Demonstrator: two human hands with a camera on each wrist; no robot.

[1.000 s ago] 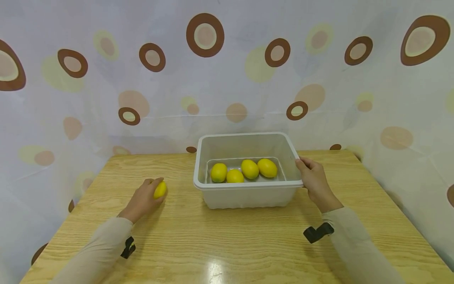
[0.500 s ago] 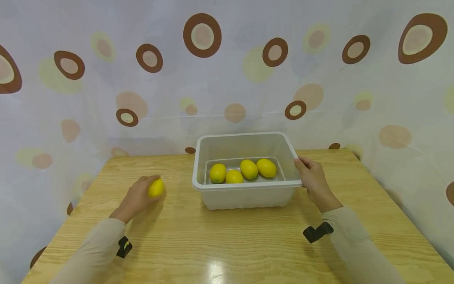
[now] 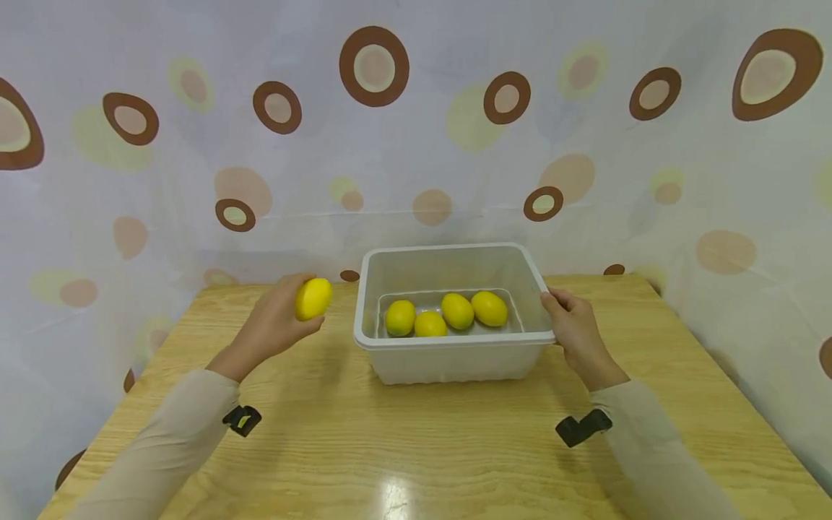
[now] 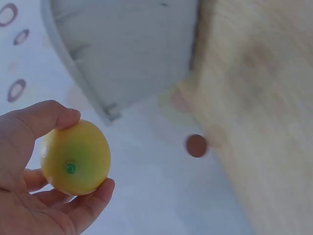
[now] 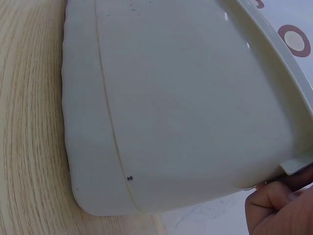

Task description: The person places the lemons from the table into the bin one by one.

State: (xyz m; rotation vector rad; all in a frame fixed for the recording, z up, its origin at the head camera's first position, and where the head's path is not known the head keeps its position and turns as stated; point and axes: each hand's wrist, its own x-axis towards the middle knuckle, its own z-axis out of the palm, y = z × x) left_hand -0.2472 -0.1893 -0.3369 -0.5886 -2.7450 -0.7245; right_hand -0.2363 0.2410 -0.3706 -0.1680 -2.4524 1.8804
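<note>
My left hand (image 3: 276,318) grips a yellow lemon (image 3: 313,299) above the table, left of a white plastic bin (image 3: 455,361). Thumb and fingers wrap the lemon (image 4: 78,159) in the left wrist view, where its green stem end shows. On the bin's right side, my right hand (image 3: 578,332) holds the rim, thumb on top and fingers underneath. In the right wrist view that hand (image 5: 281,208) is partly cut off below the bin's rim. Several lemons lie on the bin floor, among them one at the left (image 3: 399,318) and one at the right (image 3: 490,309).
The bin stands on a light wooden table (image 3: 364,440) towards its back edge. Behind and beside the table hangs a pale curtain (image 3: 416,144) with brown and yellow spots. A dark band (image 3: 242,419) is strapped on the left wrist, another (image 3: 583,427) on the right.
My left hand has lifted the lemon off the table, first drifting slightly left, then moving up and right towards the bin. The right hand stays on the rim, and the bin has not visibly moved.
</note>
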